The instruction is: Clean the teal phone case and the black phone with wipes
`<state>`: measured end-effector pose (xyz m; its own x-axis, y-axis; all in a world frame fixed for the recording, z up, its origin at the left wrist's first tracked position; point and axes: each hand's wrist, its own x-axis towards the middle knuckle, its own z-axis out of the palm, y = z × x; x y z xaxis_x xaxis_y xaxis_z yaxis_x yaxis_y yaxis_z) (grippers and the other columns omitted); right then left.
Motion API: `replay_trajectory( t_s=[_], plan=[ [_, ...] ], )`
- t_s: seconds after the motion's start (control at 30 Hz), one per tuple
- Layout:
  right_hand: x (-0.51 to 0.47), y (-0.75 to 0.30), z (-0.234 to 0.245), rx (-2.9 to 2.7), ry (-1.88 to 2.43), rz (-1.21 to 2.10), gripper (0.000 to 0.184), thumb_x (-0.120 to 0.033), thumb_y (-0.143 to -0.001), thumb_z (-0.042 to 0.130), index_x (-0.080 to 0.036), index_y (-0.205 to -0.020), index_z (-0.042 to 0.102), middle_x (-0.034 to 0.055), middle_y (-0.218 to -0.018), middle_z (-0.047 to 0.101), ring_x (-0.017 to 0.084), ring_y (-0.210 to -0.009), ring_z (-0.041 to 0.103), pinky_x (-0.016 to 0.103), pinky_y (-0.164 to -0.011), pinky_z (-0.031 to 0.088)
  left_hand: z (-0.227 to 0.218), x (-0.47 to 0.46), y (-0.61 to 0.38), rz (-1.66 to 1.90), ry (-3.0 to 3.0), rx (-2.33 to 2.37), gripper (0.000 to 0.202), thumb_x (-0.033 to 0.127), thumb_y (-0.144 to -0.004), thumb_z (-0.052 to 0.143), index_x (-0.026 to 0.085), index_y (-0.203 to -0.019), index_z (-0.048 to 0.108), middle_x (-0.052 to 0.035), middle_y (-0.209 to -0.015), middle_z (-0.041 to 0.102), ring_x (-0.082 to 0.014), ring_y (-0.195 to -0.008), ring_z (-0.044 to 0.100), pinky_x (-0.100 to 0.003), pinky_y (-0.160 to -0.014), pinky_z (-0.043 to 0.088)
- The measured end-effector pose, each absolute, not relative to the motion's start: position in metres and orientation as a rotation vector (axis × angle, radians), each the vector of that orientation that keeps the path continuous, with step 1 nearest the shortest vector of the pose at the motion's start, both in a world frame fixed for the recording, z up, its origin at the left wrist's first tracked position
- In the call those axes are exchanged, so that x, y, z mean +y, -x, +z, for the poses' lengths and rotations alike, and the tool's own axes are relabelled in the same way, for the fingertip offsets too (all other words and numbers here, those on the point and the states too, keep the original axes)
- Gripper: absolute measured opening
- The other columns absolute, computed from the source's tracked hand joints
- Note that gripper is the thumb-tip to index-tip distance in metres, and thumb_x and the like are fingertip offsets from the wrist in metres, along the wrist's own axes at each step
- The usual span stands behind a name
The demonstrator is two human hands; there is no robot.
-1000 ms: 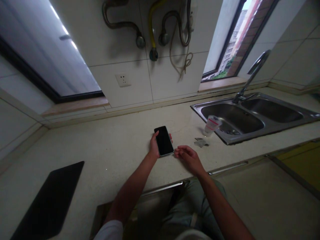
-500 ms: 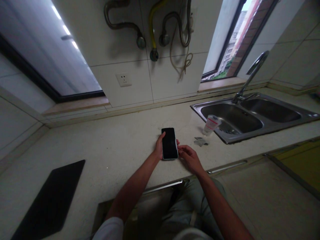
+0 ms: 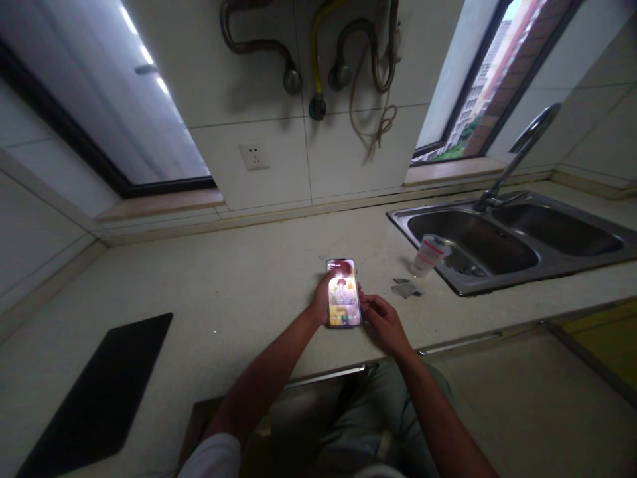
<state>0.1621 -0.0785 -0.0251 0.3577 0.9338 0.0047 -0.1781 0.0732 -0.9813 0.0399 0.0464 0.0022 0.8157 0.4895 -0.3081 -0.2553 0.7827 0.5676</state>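
A smartphone [image 3: 344,299] with its screen lit, showing a clock and a colourful picture, is gripped upright by my left hand [image 3: 320,302]. The left palm lies along the phone's left side, and fingertips show past its right edge. My right hand [image 3: 385,322] is beside the lower right edge of the phone, its fingers loosely bent and apart. Whether the right fingertips touch the phone I cannot tell. To the right, a clear plastic cup [image 3: 428,255] with red marking stands on the counter by the sink, and small grey scraps [image 3: 407,288] lie near it.
The pale countertop [image 3: 249,285] runs along a tiled wall. A dark flat panel [image 3: 104,398] lies at left. At right is a double steel sink [image 3: 462,282] with a tall faucet [image 3: 522,153]. Pipes and a socket [image 3: 254,157] are on the wall.
The phone's screen has gone from black to lit. My left thumb has shifted from the phone's upper left edge. The view has moved slightly; my right hand stays beside the phone.
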Motion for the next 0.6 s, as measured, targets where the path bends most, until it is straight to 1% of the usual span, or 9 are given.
replay_trajectory(
  t_s=[0.13, 0.23, 0.3, 0.4, 0.47, 0.6],
  plan=[
    [-0.079, -0.162, -0.025, -0.852, 1.177, 1.017, 0.030, -0.044, -0.079, 0.073, -0.020, -0.097, 0.071, 0.0040, -0.091, 0.075, 0.019, -0.082, 0.064, 0.030, -0.075, 0.048, -0.004, 0.050, -0.042, 0.428, -0.490, 0.474, 0.063, 0.071, -0.085, 0.050, 0.012, -0.095, 0.069, -0.0133, -0.076, 0.072, -0.0225, -0.062, 0.068, -0.032, -0.061, 0.053],
    [-0.079, -0.162, -0.024, -0.842, 1.187, 1.022, 0.031, -0.044, -0.079, 0.073, -0.021, -0.100, 0.070, 0.0048, -0.094, 0.075, 0.021, -0.085, 0.066, 0.032, -0.077, 0.049, -0.010, 0.051, -0.043, 0.474, -0.474, 0.498, 0.068, 0.076, -0.083, 0.048, 0.012, -0.094, 0.069, -0.0132, -0.076, 0.072, -0.0221, -0.061, 0.068, -0.033, -0.060, 0.054],
    [-0.079, -0.163, -0.022, -0.824, 1.193, 1.028, 0.033, -0.044, -0.078, 0.073, -0.021, -0.101, 0.070, 0.0051, -0.092, 0.076, 0.021, -0.085, 0.067, 0.033, -0.077, 0.050, -0.011, 0.051, -0.044, 0.510, -0.461, 0.524, 0.067, 0.074, -0.085, 0.048, 0.011, -0.093, 0.070, -0.0141, -0.077, 0.073, -0.0228, -0.063, 0.068, -0.034, -0.062, 0.054],
    [-0.080, -0.162, -0.018, -0.824, 1.189, 1.047, 0.034, -0.045, -0.078, 0.074, -0.021, -0.100, 0.070, 0.0055, -0.091, 0.075, 0.021, -0.083, 0.067, 0.034, -0.077, 0.052, -0.005, 0.053, -0.045, 0.550, -0.420, 0.572, 0.058, 0.065, -0.088, 0.051, 0.010, -0.092, 0.069, -0.0147, -0.080, 0.074, -0.0239, -0.067, 0.070, -0.034, -0.063, 0.055],
    [-0.080, -0.162, -0.017, -0.826, 1.187, 1.057, 0.033, -0.046, -0.078, 0.074, -0.021, -0.100, 0.070, 0.0054, -0.091, 0.075, 0.021, -0.081, 0.067, 0.034, -0.076, 0.052, 0.001, 0.053, -0.044, 0.560, -0.397, 0.598, 0.053, 0.059, -0.090, 0.051, 0.010, -0.095, 0.070, -0.0142, -0.081, 0.074, -0.0239, -0.069, 0.071, -0.034, -0.064, 0.055],
    [-0.080, -0.162, -0.019, -0.817, 1.173, 1.057, 0.035, -0.048, -0.078, 0.074, -0.021, -0.101, 0.070, 0.0054, -0.093, 0.074, 0.020, -0.081, 0.066, 0.033, -0.075, 0.052, 0.007, 0.052, -0.040, 0.445, -0.394, 0.616, 0.059, 0.059, -0.091, 0.046, 0.006, -0.106, 0.069, -0.0174, -0.086, 0.075, -0.0265, -0.070, 0.072, -0.040, -0.069, 0.056]
  ],
)
